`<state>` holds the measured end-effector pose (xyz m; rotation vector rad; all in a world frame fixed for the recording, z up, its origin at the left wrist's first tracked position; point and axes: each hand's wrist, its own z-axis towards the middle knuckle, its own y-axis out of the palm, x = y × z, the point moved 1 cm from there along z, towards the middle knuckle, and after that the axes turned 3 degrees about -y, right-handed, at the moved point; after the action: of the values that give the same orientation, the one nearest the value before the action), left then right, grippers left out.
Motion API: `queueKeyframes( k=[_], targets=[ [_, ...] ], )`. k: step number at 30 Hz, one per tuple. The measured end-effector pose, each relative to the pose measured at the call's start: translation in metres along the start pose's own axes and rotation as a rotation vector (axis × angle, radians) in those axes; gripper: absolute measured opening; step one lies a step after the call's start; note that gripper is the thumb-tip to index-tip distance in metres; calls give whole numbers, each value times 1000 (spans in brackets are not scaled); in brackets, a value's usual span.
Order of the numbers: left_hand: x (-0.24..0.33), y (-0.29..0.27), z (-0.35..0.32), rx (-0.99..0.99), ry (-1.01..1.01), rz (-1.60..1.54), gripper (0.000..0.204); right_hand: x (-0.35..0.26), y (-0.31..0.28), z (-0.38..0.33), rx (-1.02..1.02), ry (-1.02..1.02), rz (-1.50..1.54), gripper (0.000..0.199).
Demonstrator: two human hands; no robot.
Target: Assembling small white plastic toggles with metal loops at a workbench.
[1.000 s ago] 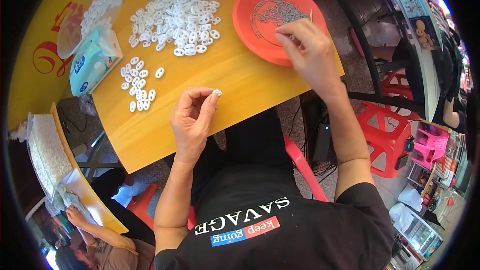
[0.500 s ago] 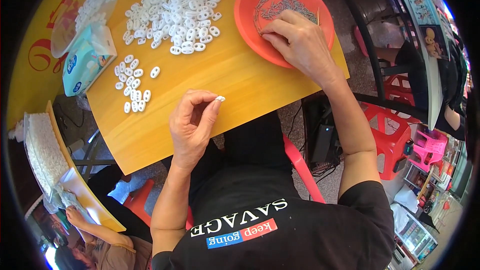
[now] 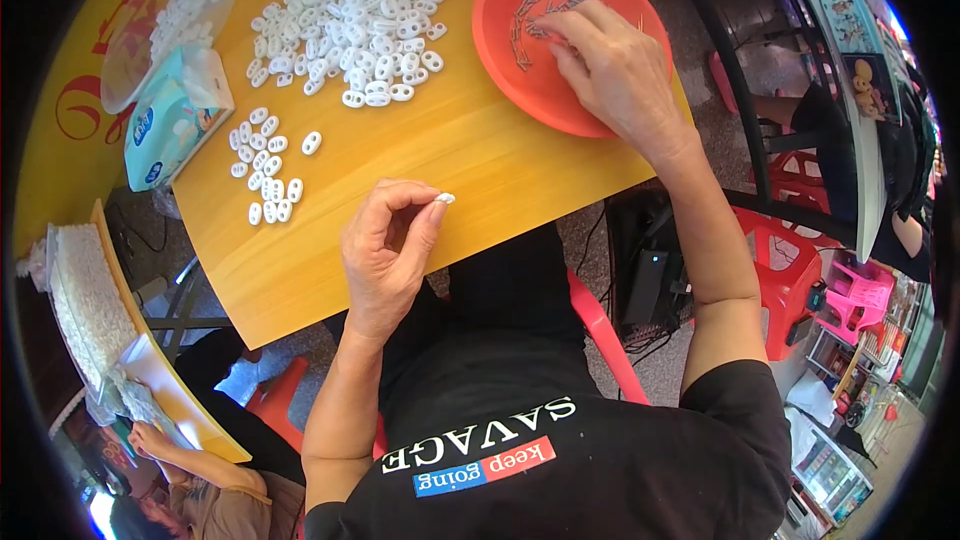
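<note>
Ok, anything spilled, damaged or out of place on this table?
Nothing looks plainly spilled or damaged. One white two-holed piece sits alone, right of the small white cluster and apart from the main pile, so it looks like a stray.

The person wears a black T-shirt whose short sleeves leave both forearms bare. White lettering slants across its chest; just on the near side sits a printed band, blue at left and red at right, with smaller white print. Dark trousers show beyond the shirt's far edge.
</note>
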<state>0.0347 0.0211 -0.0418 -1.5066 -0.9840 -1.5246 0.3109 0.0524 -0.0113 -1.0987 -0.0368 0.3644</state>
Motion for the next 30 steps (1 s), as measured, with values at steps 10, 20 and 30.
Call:
queueKeyframes(
  k=[10, 20, 30],
  targets=[
    [-1, 1, 0, 17, -3, 3, 12, 3, -3, -1, -81, -19, 128, 10],
    [-1, 1, -1, 16, -1, 27, 12, 0, 5, 9, -116, -58, 106, 9],
    [-1, 0, 0, 7, -12, 9, 11, -4, 5, 19, -178, -48, 12, 10]
  ],
)
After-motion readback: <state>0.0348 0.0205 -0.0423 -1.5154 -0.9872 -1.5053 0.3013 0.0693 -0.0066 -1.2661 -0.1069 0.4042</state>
